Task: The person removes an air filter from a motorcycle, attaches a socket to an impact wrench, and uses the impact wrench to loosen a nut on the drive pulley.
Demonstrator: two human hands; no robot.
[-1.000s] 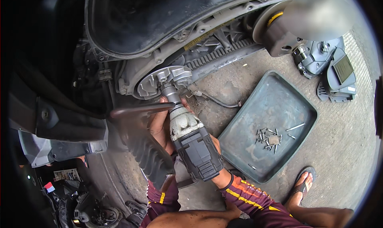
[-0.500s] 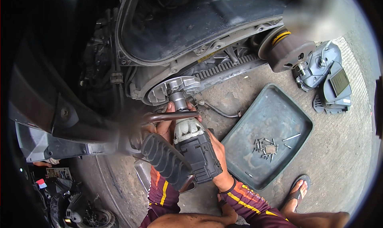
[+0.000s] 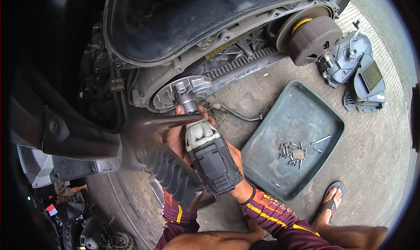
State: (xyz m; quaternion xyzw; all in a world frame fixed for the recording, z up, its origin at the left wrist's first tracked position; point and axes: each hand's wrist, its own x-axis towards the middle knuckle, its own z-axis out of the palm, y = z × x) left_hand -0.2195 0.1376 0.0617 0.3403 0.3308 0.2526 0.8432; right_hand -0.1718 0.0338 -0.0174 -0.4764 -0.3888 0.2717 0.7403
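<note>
My right hand (image 3: 236, 164) wraps the grip of a cordless impact wrench (image 3: 211, 160), a black tool with a worn whitish front housing; the grip is mostly hidden beneath it. A large steel socket (image 3: 187, 103) on the wrench's nose meets the hub of a finned metal fan pulley (image 3: 199, 84). Around the front of the wrench, just behind the socket, curls my left hand (image 3: 173, 138), fingertips showing on both sides. A dark footrest bracket with a ribbed rubber pad (image 3: 168, 167) partly covers this hand and the wrench.
A toothed drive belt (image 3: 245, 68) runs in the open engine case to a brown clutch drum (image 3: 316, 40). On the concrete, a grey tray (image 3: 262, 140) holds several bolts (image 3: 292, 151). Removed covers (image 3: 369, 81) lie at the right. Far lower left, another person's leg (image 3: 72, 190) shows beside a motorcycle.
The view has shifted, so the engine case and wrench appear slightly farther left and up. The socket stays at the pulley hub, and both hands keep their hold. More of the other person shows.
</note>
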